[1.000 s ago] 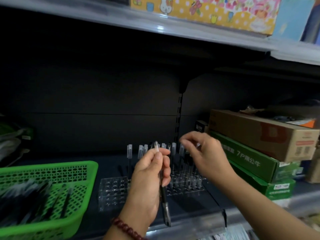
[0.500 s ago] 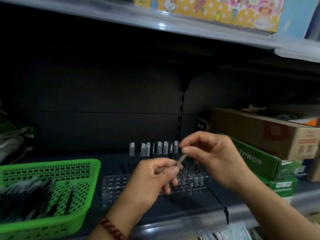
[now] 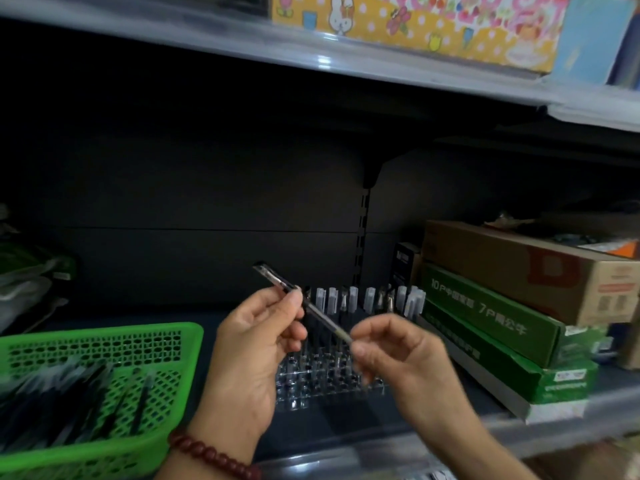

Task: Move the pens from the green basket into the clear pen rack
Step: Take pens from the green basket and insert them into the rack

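Pen (image 3: 323, 318) slants above the clear pen rack (image 3: 322, 379), pinched in the grip of left hand (image 3: 256, 344) and right hand (image 3: 405, 355).

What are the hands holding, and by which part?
One pen: the left hand pinches its upper part, the right hand pinches its lower end.

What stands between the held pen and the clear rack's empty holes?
Nothing visible. The slim dark pen, pinched by the left hand and right hand, is tilted above the clear plastic pen rack; standing pens crowd its back.
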